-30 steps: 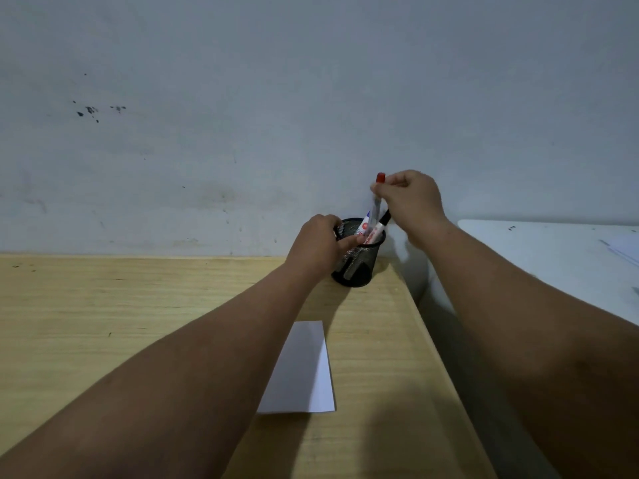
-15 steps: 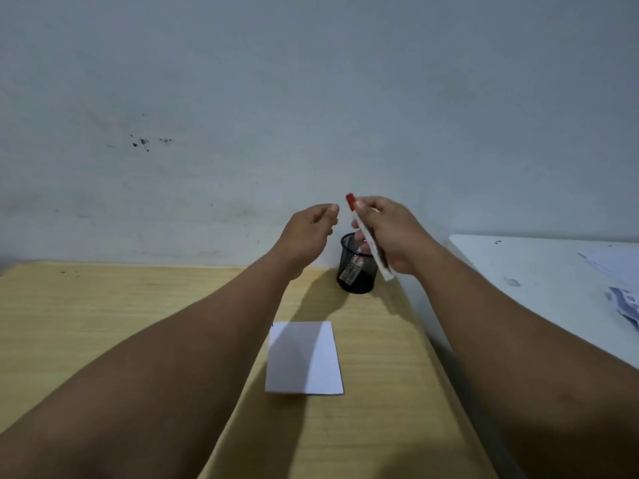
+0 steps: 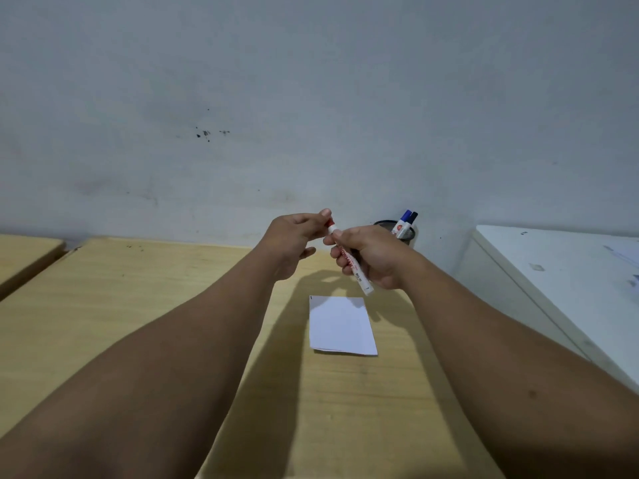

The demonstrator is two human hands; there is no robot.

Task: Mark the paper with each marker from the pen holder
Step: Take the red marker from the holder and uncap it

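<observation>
My right hand [image 3: 371, 255] grips the white barrel of a red marker [image 3: 356, 271], held tilted above the table. My left hand [image 3: 294, 238] pinches the marker's red cap [image 3: 331, 223] at its upper end. Below both hands a small white sheet of paper [image 3: 340, 324] lies flat on the wooden table [image 3: 138, 305]. Behind my right hand stands the black mesh pen holder [image 3: 408, 233] by the wall, partly hidden. A blue-capped marker [image 3: 405, 217] and a black-capped marker [image 3: 413, 216] stick out of it.
A grey wall rises right behind the table. A white cabinet top [image 3: 560, 271] with some papers stands to the right, across a narrow gap. A second wooden table [image 3: 24, 257] edge shows at far left.
My right hand has lifted the red marker out of the holder and brought it toward me over the paper. My left hand left the holder and closed on the cap.
</observation>
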